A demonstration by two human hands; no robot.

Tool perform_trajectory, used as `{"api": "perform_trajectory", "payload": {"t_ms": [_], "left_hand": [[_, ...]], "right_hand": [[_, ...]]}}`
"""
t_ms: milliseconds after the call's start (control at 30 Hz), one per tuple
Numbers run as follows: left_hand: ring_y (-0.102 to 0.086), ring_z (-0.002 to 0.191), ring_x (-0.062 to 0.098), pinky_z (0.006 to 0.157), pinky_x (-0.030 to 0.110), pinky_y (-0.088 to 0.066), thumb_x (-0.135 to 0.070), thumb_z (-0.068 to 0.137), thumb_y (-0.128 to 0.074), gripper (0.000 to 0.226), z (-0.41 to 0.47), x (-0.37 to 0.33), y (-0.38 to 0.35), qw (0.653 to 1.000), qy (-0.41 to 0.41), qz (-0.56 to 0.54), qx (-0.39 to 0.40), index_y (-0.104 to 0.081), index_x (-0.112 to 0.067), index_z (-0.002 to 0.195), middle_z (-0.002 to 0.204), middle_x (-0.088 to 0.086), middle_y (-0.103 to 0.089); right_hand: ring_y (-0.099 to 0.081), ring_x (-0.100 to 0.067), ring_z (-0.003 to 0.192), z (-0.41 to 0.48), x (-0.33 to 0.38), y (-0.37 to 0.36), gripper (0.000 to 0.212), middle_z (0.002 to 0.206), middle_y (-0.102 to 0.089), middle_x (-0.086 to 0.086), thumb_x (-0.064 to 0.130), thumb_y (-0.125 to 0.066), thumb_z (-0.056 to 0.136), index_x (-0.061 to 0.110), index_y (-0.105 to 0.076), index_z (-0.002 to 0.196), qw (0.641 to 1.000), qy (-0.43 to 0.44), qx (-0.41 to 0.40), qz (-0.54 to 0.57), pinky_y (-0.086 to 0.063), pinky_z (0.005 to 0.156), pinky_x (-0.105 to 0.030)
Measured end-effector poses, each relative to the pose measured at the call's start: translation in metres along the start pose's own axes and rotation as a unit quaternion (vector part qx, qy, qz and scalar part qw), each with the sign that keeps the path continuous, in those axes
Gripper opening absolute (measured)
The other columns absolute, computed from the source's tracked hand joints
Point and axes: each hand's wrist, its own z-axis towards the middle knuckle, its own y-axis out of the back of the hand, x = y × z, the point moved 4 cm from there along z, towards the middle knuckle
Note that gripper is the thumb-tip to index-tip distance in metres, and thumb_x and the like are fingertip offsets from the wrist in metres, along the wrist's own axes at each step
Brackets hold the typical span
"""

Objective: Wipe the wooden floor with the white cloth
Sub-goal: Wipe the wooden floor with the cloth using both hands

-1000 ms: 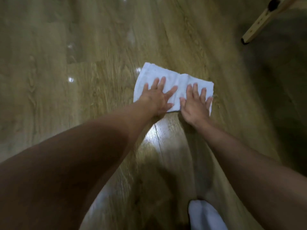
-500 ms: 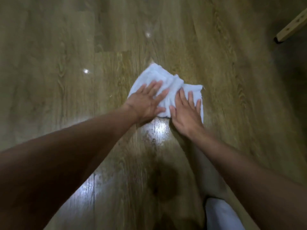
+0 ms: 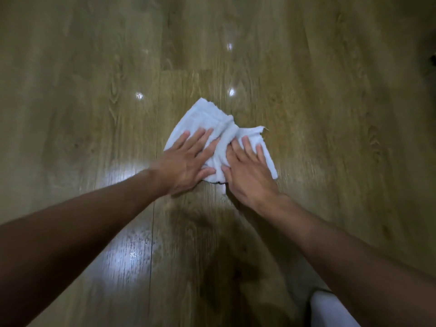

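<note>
I am pressing both palms flat on the white cloth (image 3: 207, 119), left hand (image 3: 186, 164) and right hand (image 3: 247, 172) side by side, fingers straight and spread, not curling round it. The cloth is lying bunched on the wooden floor (image 3: 94, 90) near the centre, a ridge rising between my hands. It is looking soft, light and limp, so I am judging flat pressure near its middle better than pinching a corner. Boards are stretching toward 12, 9 and 3 o'clock; something white (image 3: 330, 310) is sitting at 5 o'clock.
</note>
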Motion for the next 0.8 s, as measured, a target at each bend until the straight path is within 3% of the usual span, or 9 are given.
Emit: {"api": "perform_trajectory", "payload": {"t_ms": [67, 200, 300, 400, 533, 600, 700, 800], "left_hand": [[0.005, 0.149, 0.026, 0.12, 0.043, 0.0, -0.058, 0.095, -0.01, 0.072, 0.007, 0.029, 0.003, 1.0, 0.017, -0.023, 0.003, -0.002, -0.016, 0.153, 0.16, 0.011, 0.002], [0.007, 0.148, 0.026, 0.118, 0.046, 0.001, -0.044, 0.099, -0.032, 0.067, 0.01, 0.073, 0.004, 0.986, 0.128, -0.108, 0.023, 0.0, -0.02, 0.153, 0.161, 0.011, 0.005], [0.007, 0.148, 0.03, 0.117, 0.051, -0.001, -0.051, 0.098, -0.02, 0.065, -0.005, 0.063, -0.003, 0.988, 0.135, -0.08, 0.019, -0.006, -0.022, 0.154, 0.161, 0.011, 0.007], [0.004, 0.147, 0.036, 0.117, 0.055, -0.005, -0.061, 0.088, 0.01, 0.077, -0.036, 0.037, -0.01, 0.997, 0.079, -0.021, 0.009, -0.008, -0.024, 0.153, 0.16, 0.014, 0.007], [0.011, 0.145, 0.041, 0.114, 0.061, 0.002, -0.05, 0.095, -0.003, 0.058, -0.046, -0.02, -0.021, 0.999, 0.048, -0.022, 0.005, 0.016, -0.033, 0.147, 0.159, 0.014, 0.015], [0.016, 0.144, 0.04, 0.111, 0.063, 0.004, -0.047, 0.096, -0.008, 0.059, -0.034, -0.033, -0.022, 0.998, 0.053, -0.032, 0.011, 0.021, -0.035, 0.147, 0.158, 0.01, 0.021], [0.012, 0.146, 0.035, 0.114, 0.059, -0.004, -0.05, 0.098, -0.018, 0.063, -0.011, -0.005, -0.011, 0.997, 0.07, -0.021, 0.025, 0.012, -0.034, 0.15, 0.159, 0.009, 0.02], [0.007, 0.146, 0.04, 0.119, 0.052, -0.007, -0.053, 0.097, -0.024, 0.069, 0.0, 0.038, 0.002, 0.987, 0.144, -0.005, 0.076, 0.011, -0.029, 0.151, 0.158, 0.024, 0.009]], "right_hand": [[0.006, -0.031, 0.147, 0.029, 0.011, 0.006, 0.06, 0.16, -0.002, -0.006, 0.034, -0.027, 0.101, 0.008, -0.006, 0.151, 1.0, 0.004, 0.02, 0.008, 0.003, 0.117, -0.049], [0.008, -0.032, 0.146, 0.089, 0.039, 0.019, 0.067, 0.16, 0.006, -0.002, 0.036, -0.033, 0.1, 0.012, 0.003, 0.151, 0.997, 0.022, 0.076, 0.004, 0.002, 0.117, -0.051], [0.003, -0.03, 0.147, 0.076, 0.047, 0.017, 0.064, 0.161, 0.001, -0.002, 0.033, -0.034, 0.1, 0.012, -0.002, 0.152, 0.998, 0.024, 0.06, 0.0, -0.001, 0.117, -0.048], [-0.002, -0.023, 0.148, 0.017, 0.039, 0.003, 0.056, 0.16, -0.009, -0.002, 0.03, -0.033, 0.101, 0.013, -0.013, 0.151, 0.998, 0.06, 0.016, 0.005, 0.0, 0.118, -0.042], [-0.019, -0.018, 0.145, -0.046, 0.006, -0.003, 0.051, 0.155, -0.028, 0.002, 0.04, -0.025, 0.1, 0.018, -0.034, 0.146, 0.998, 0.046, -0.031, -0.043, -0.013, 0.119, -0.04], [-0.015, -0.018, 0.146, -0.042, -0.01, -0.002, 0.055, 0.158, -0.021, 0.004, 0.043, -0.022, 0.099, 0.02, -0.027, 0.149, 0.998, -0.002, -0.032, -0.056, -0.01, 0.119, -0.041], [0.0, -0.023, 0.148, -0.001, -0.008, 0.001, 0.058, 0.161, -0.006, 0.003, 0.041, -0.02, 0.1, 0.019, -0.009, 0.152, 0.997, -0.063, -0.037, -0.031, 0.0, 0.119, -0.045], [0.01, -0.03, 0.146, 0.042, 0.021, 0.002, 0.059, 0.161, 0.003, 0.0, 0.037, -0.021, 0.101, 0.014, -0.001, 0.152, 0.999, -0.033, -0.013, -0.017, 0.005, 0.118, -0.051]]}}
